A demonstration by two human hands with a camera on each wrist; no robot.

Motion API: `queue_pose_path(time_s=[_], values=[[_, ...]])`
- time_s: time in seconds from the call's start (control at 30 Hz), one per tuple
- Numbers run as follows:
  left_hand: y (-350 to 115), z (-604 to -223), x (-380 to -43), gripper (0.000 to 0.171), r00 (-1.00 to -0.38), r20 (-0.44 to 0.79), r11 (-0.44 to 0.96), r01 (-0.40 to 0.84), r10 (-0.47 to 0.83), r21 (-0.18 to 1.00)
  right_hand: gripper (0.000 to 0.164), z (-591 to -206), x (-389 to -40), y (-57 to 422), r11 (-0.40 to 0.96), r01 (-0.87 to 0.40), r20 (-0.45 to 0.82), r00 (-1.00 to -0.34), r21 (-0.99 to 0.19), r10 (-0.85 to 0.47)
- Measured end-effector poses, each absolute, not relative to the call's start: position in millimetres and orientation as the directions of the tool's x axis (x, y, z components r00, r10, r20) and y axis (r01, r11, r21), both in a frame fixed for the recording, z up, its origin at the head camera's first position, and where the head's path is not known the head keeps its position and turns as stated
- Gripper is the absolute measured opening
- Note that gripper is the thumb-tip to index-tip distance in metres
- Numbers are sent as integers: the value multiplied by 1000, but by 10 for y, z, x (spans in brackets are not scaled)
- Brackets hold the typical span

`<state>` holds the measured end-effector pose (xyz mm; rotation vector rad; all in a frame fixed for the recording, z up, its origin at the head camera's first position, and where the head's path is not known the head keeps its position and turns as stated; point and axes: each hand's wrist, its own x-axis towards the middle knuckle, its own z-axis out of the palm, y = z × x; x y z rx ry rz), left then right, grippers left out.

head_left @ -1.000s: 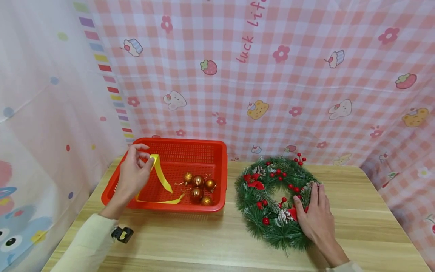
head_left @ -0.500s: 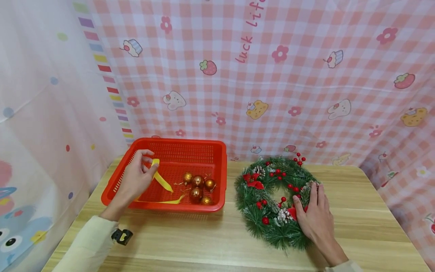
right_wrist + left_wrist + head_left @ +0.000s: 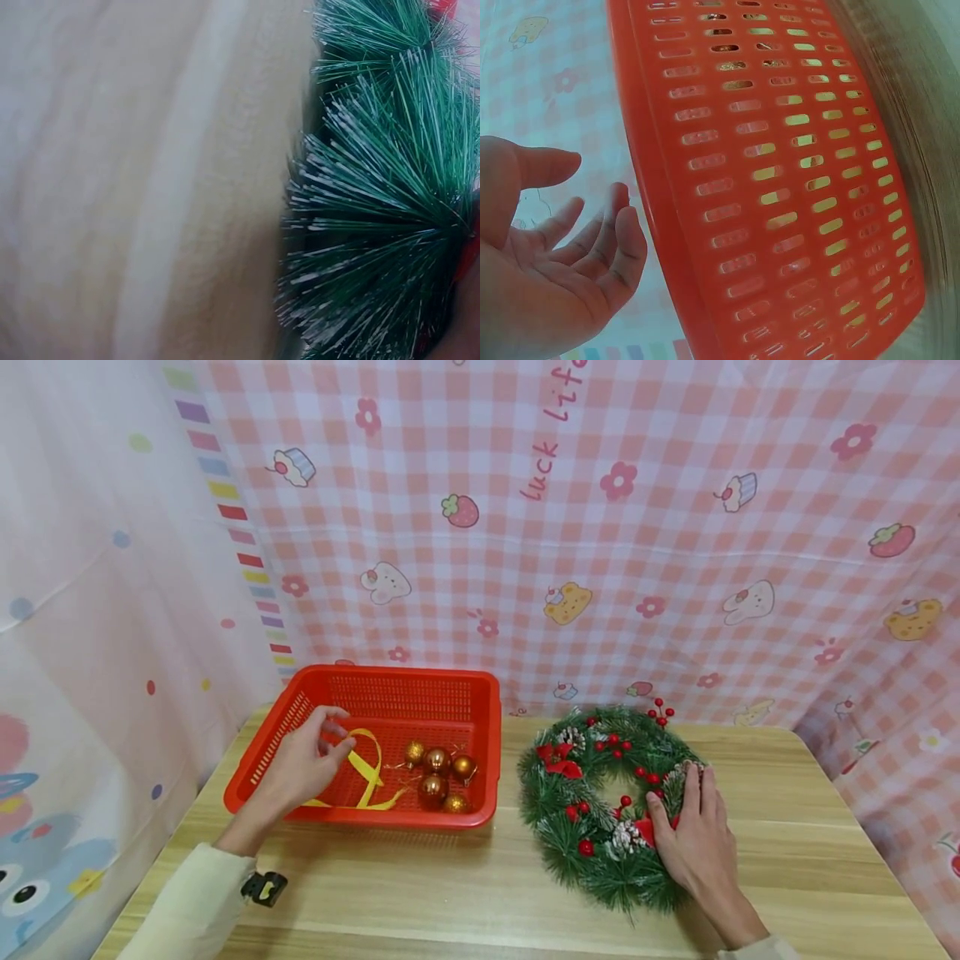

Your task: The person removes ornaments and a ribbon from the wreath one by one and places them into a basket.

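Note:
My left hand (image 3: 303, 764) is above the left part of a red plastic basket (image 3: 393, 672), with thumb and fingers apart. In the left wrist view the hand (image 3: 562, 262) holds nothing and is beside the basket's slotted wall (image 3: 656, 187). A yellow ribbon (image 3: 363, 767) lies looped in the basket just right of my fingertips. Several gold and copper baubles (image 3: 432, 790) lie at the basket's right. My right hand (image 3: 699, 839) rests with fairly straight fingers on the right side of a green wreath (image 3: 558, 852). Only bristly wreath needles (image 3: 382, 180) show clearly in the right wrist view.
The basket and wreath are on a light wooden table (image 3: 480, 893). Behind it hangs a pink checked curtain (image 3: 480, 568), and a white patterned curtain (image 3: 97, 635) hangs on the left. A gap separates basket from wreath.
My left hand has lowered slightly toward the right and let go of the yellow ribbon, which has dropped into a loop in the basket. My right hand and the wreath look unmoved.

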<state>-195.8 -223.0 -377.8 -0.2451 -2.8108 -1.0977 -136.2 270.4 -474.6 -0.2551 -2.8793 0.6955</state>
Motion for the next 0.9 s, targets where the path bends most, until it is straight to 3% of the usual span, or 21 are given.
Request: queue_pose_path(time_s=[0.5, 0.67, 0.9], values=[[-2190, -3786, -1832, 43, -944, 306, 754, 291, 125, 589, 81, -4710, -1367, 2715, 872, 99, 152, -969, -479, 194], [-2145, -3798, -1767, 49, -896, 413, 813, 359, 163, 459, 77, -4608, -1319, 2773, 877, 56, 187, -969, -478, 163], [-2165, -3851, -1726, 55, -757, 608, 877, 437, 238, 200, 63, -4377, -1298, 2985, 886, -157, 437, -897, -435, 56]])
